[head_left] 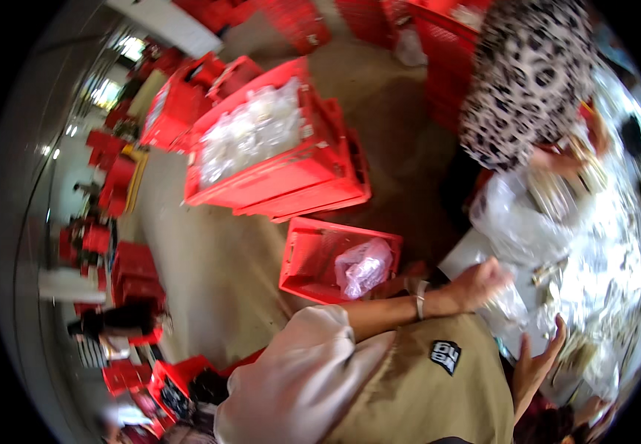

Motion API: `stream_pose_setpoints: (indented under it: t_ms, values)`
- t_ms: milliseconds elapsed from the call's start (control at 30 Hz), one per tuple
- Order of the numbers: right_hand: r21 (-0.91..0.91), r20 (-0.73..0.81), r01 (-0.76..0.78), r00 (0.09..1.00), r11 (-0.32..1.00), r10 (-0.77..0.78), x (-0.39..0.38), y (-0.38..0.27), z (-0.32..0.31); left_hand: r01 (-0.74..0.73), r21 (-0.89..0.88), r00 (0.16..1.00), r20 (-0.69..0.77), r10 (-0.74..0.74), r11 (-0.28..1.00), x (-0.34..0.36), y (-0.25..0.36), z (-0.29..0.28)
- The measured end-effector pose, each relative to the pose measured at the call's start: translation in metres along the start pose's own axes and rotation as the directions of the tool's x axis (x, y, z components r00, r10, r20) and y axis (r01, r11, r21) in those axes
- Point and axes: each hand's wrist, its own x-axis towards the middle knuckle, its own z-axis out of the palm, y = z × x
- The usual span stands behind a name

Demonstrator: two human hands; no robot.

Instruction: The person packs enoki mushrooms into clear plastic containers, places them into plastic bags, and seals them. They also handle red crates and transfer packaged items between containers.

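Note:
My left hand (pixel 482 286), with a band on its wrist, is over the near edge of the table (pixel 465 255). Its fingers are curled and blurred by motion, and they appear to pinch a clear plastic bag (pixel 509 305) that hangs just beneath them. Lower down, my right hand (pixel 538 364) is open beside the table edge, its thumb and fingers apart and nothing visible between them. Thin pale pieces (pixel 579 344) and clear plastic lie spread over the tabletop near both hands. Glare hides much of that surface.
A co-worker in a spotted top (pixel 528 81) handles a bundle of pale sticks (pixel 554 194) by a large clear bag (pixel 509 211). A red crate (pixel 302 259) with a pinkish plastic bag (pixel 365 268) stands beside me. Beyond it are stacked red crates (pixel 291 181) filled with clear bags.

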Motion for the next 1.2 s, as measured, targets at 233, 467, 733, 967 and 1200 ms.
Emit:
stream_pose_setpoints:
  t_ms: [233,467,733,967,1200]
  values:
    - [-0.223,0.015,0.040,0.999,0.974,-0.037,0.043,0.129,0.014,0.220,0.111,0.975,-0.007,-0.220,0.969,-0.012,0.012,-0.029]
    - [-0.391,0.216,-0.174,0.937,0.904,0.274,-0.004,-0.014,-0.064,0.275,0.139,0.961,-0.011,-0.276,0.951,-0.022,0.022,-0.080]
    - [0.688,0.206,-0.323,0.946,0.650,0.252,0.001,-0.035,-0.053,0.502,-0.506,0.864,0.338,-0.374,0.701,0.008,0.061,-0.112]
    - [0.810,0.278,-0.332,0.943,0.483,0.182,0.002,-0.023,-0.045,0.569,-0.439,0.820,0.365,-0.441,0.695,0.025,0.066,-0.126]
    - [0.812,0.175,-0.268,0.959,0.518,0.222,-0.003,-0.050,-0.024,0.639,-0.700,0.757,0.647,-0.097,0.319,0.033,0.054,-0.078]
